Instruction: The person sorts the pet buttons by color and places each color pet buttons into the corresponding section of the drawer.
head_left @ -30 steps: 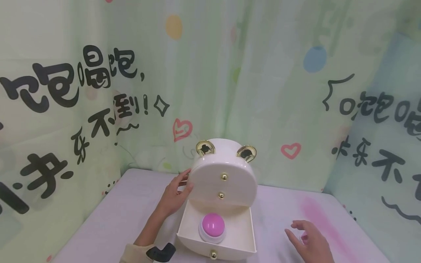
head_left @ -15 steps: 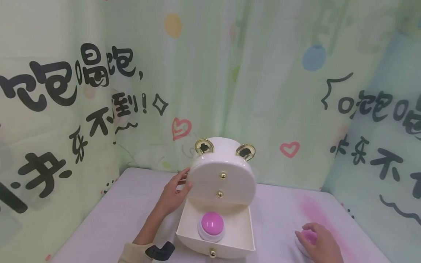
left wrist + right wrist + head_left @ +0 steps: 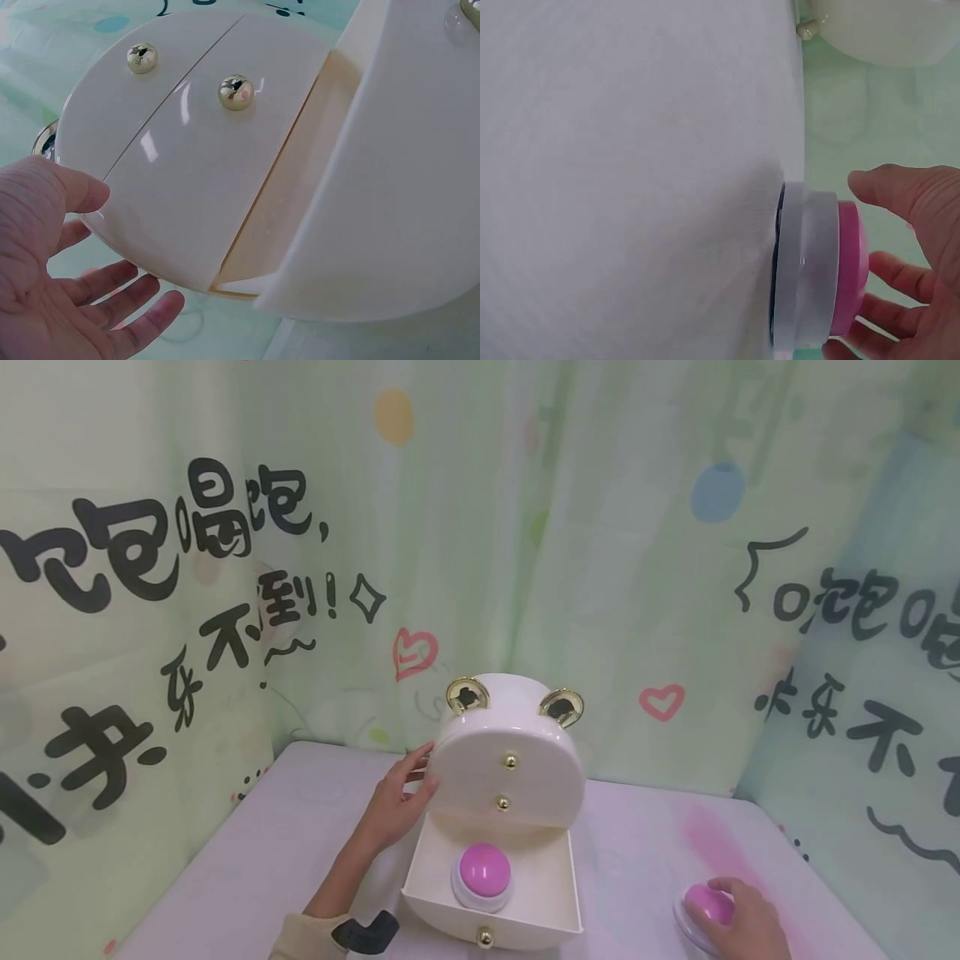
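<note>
A glossy white rounded storage box (image 3: pixel 498 743) with two gold-rimmed ears and gold knobs stands upright on the table. Its bottom drawer (image 3: pixel 542 893) is pulled out. Inside that drawer sits a pink dome button (image 3: pixel 484 870) on a white base. My left hand (image 3: pixel 397 806) rests against the box's left side, thumb on the front edge and fingers spread along the side. To the right, my right hand (image 3: pixel 746 918) reaches over a second pink dome button (image 3: pixel 710 904); in the right wrist view its thumb is apart from the white base (image 3: pixel 806 270), and the fingers are close to the dome.
A pale tablecloth (image 3: pixel 630 843) covers the table, with a pink smear (image 3: pixel 712 839) at the right. Light green curtains (image 3: pixel 600 568) with dark lettering and hearts surround the table's back and sides. A dark band (image 3: pixel 366 935) crosses the left sleeve.
My right hand has moved right and come over the second button, its fingers now around the dome. The left hand and the box have stayed put.
</note>
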